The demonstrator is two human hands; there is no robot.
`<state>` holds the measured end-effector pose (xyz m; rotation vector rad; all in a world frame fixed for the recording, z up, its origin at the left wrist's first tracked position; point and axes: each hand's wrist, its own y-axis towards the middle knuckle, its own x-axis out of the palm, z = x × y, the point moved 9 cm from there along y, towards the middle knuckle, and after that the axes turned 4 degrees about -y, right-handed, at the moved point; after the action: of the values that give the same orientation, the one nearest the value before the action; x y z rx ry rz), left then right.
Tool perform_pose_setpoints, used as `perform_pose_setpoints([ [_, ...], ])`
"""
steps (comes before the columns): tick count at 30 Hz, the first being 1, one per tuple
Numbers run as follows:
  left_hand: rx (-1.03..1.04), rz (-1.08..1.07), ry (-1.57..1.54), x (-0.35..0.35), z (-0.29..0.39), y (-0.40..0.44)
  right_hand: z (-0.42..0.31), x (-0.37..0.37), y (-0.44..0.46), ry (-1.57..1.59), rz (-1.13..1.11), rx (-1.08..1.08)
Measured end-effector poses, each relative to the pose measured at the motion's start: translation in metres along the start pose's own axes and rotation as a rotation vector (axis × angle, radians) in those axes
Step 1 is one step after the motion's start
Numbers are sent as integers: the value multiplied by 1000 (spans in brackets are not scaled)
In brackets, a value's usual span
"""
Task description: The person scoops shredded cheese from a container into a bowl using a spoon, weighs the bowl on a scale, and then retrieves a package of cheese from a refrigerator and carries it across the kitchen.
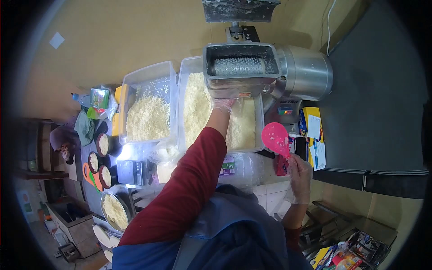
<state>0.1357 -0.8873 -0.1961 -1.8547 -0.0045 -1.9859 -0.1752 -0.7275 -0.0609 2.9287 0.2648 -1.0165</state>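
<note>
My left hand [223, 104], in a clear plastic glove, reaches under the metal hopper of a grating machine [243, 81]; its fingers are largely hidden there. Below it lies a large clear bin [260, 130] of pale grated food [194, 108]. My right hand [299, 173], also gloved, is closed around the handle of a pink scoop [274, 136] at the bin's right side. White crumbs cling to the scoop. A second clear bin [168, 74] on the left holds more of the grated food.
A digital scale [131, 173], dark bowls [103, 145] of grated food and a metal bowl [115, 211] are on the left. The machine's motor [308, 72] and yellow boxes [310, 117] stand right. Another person [64, 139] is at far left.
</note>
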Motion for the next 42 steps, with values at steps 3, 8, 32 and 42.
perform_pose_setpoints([
  [3,18,-45,-39,6,10,-3,-4,3,-1,25,-12,3],
  [8,57,-105,-93,9,26,-9,-14,14,-1,70,-79,10],
  [32,294,-86,1434,38,154,-185,-72,212,71,-711,-383,-131],
  [42,670,-274,1712,51,166,-160,-62,216,131,-584,-188,5],
])
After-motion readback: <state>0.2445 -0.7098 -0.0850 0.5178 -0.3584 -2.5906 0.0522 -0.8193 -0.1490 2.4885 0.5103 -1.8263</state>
